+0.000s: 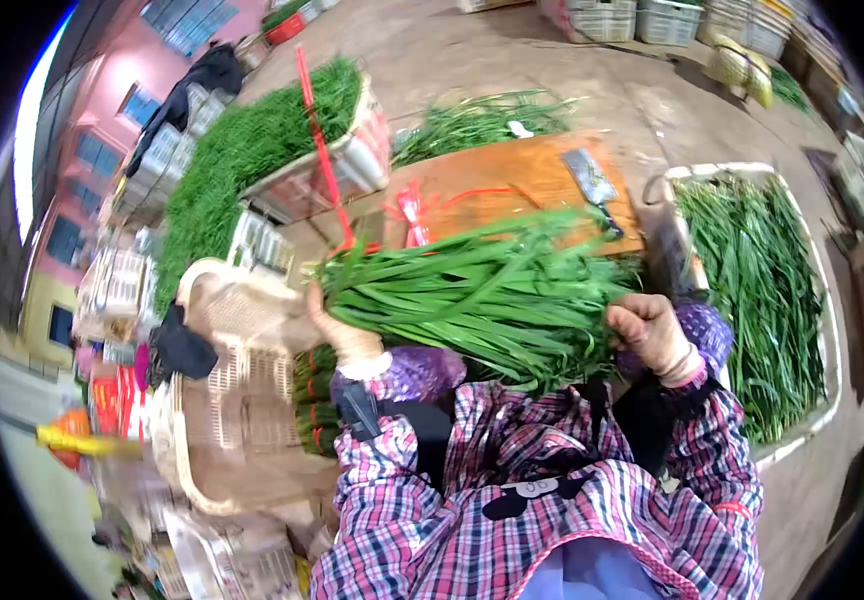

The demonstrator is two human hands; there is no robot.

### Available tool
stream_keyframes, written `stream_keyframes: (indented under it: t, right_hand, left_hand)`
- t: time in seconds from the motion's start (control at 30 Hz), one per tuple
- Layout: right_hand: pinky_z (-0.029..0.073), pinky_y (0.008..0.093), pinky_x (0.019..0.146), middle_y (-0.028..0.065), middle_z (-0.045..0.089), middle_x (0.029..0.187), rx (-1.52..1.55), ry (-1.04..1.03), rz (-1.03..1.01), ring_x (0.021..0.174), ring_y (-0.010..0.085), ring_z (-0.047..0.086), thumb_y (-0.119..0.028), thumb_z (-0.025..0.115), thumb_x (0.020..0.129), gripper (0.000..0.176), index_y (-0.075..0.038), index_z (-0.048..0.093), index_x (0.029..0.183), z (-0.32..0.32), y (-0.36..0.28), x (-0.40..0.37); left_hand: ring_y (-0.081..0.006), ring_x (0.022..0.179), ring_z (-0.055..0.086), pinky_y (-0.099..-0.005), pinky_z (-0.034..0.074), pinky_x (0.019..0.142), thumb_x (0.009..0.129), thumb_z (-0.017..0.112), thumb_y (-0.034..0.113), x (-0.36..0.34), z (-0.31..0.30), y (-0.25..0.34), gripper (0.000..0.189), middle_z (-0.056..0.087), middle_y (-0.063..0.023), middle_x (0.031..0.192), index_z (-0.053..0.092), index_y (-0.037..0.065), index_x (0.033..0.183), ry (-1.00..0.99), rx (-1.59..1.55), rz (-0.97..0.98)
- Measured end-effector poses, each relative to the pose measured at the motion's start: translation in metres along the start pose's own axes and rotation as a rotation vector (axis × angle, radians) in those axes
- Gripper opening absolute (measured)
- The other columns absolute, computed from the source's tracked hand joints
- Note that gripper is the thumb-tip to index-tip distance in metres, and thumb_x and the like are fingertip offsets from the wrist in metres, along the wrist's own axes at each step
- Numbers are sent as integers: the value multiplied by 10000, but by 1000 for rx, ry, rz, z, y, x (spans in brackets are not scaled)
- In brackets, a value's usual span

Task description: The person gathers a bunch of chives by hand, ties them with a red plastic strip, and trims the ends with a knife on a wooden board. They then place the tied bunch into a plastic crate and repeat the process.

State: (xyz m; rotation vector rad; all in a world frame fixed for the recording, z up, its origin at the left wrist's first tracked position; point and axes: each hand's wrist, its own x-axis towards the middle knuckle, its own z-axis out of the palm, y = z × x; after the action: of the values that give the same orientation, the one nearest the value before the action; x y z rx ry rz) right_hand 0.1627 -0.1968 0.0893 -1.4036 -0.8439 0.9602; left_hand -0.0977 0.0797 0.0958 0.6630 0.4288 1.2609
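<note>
In the head view, a loose bundle of long green leaves (482,285) lies crosswise in front of me, between my hands, above my lap and overlapping the near edge of the wooden surface (502,170). My left hand (345,337) is against the bundle's left end; its fingers are mostly hidden, so I cannot tell how far they close. My right hand (650,337) is near the other end, fingers curled in, with no leaf clearly caught between them. The leaves look light, limp and perhaps a little slippery, easily creased or torn, so I judge it best to take them broadly around the left end, the other palm steadying the spread leaves without squeezing. Beyond lie a cleaver (592,178) and a red tie (412,210); a basket (262,410) stands to my left, a leaf-filled box (835,390) to my right.
</note>
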Motion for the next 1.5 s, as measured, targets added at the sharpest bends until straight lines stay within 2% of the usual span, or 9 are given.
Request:
stream_keyframes:
  t: [0.07,0.27,0.67,0.83,0.97,1.13,1.33,1.37,1.5]
  right_hand:
    - [370,224,502,-37,513,591,-22,-12,-14,549,46,438,-221,620,892,272,-14,604,716,-1,-5,1]
    - [420,269,537,-5,514,585,-184,19,-228,566,86,476,-188,615,888,214,1,629,790,-4,-45,-8]
    - [434,205,585,10,600,713,212,284,-231,631,65,520,-127,603,882,156,19,650,908,-47,-67,-29]
    - [474,215,676,4,632,781,-198,228,-430,751,67,570,-93,644,841,195,8,645,1008,-42,-86,-12]
    - [510,341,722,126,653,838,-616,114,-561,803,279,646,-238,698,783,255,-84,653,982,-31,-97,-2]
    - [473,432,648,106,632,759,-1007,-146,-519,749,324,621,-327,609,813,227,-132,647,923,-17,-78,16]
    - [473,448,680,109,631,765,-1152,-267,-401,763,323,620,-307,603,797,197,-126,621,871,14,-40,24]
    - [469,452,638,113,611,704,-1095,-189,-532,702,338,610,-299,601,800,183,-124,605,851,17,-32,22]
    - [453,458,547,135,557,594,-1014,-189,-468,589,366,575,-308,581,835,182,-127,588,817,25,-26,11]
  left_hand:
    - [-284,1024,567,-415,436,925,888,447,443,5,6,-6,509,608,-144,1124,570,21,1145,189,74,51]
    - [-288,970,580,-416,469,897,935,411,376,28,-21,-28,460,599,-140,1109,544,6,1174,150,343,284]
    - [-290,979,580,-419,474,894,936,409,379,18,-27,-26,462,595,-147,1122,541,11,1182,59,326,202]
    - [-291,982,580,-421,476,892,936,408,380,14,-24,-24,463,594,-149,1127,539,13,1186,-2,256,125]
    - [-291,985,580,-422,477,891,936,407,381,13,-22,-20,464,592,-151,1131,538,14,1189,-94,166,28]
    - [-292,989,580,-423,479,890,936,406,382,16,-20,-12,465,590,-154,1136,536,16,1192,-254,39,-97]
    - [-287,1003,579,-438,479,892,913,469,409,9,-12,-7,451,601,-130,1124,562,48,1167,-163,91,-126]
    - [-292,980,590,-441,486,881,898,492,428,14,-17,-8,461,616,-133,1101,579,46,1140,-127,38,-109]
    - [-308,942,604,-456,490,865,878,503,462,26,-37,-2,480,634,-134,1053,591,61,1127,7,137,1]
